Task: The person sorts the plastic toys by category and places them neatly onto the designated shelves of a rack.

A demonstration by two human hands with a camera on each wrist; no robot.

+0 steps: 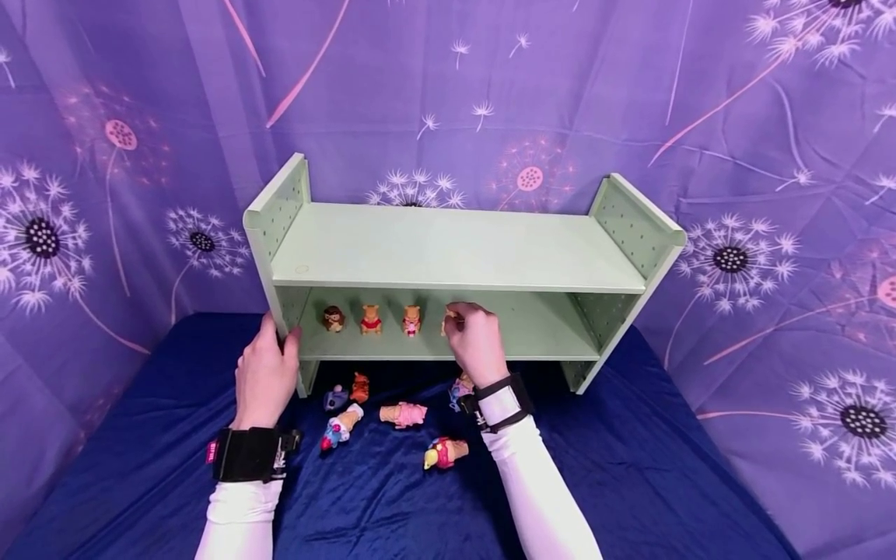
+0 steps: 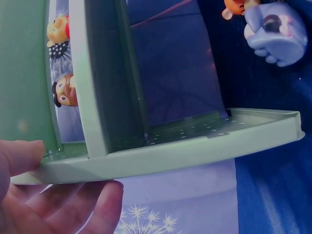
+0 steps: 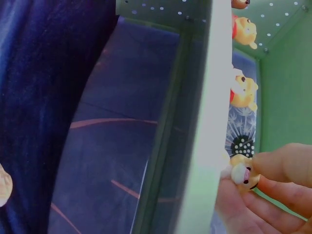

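Observation:
A pale green two-tier shelf (image 1: 448,245) stands on the blue cloth. My left hand (image 1: 266,377) grips its left side panel (image 2: 195,155), thumb inside and fingers outside. On the lower board, my right hand (image 1: 479,342) pinches a small yellow bear figurine (image 3: 242,173) between thumb and fingers; the hand mostly hides it in the head view. To its left, in a row, stand a brown owl figurine (image 1: 333,318), a bear figurine in a red shirt (image 1: 371,320) and a bear figurine with something pink in front (image 1: 411,320).
Lying on the blue cloth (image 1: 378,505) before the shelf are a blue-grey figurine (image 1: 336,398), an orange figurine (image 1: 360,386) and several cone-shaped figurines, including a pink one (image 1: 404,414) and a red-and-yellow one (image 1: 445,453). Another (image 1: 460,389) lies partly behind my right wrist. Purple curtains (image 1: 434,93) hang behind.

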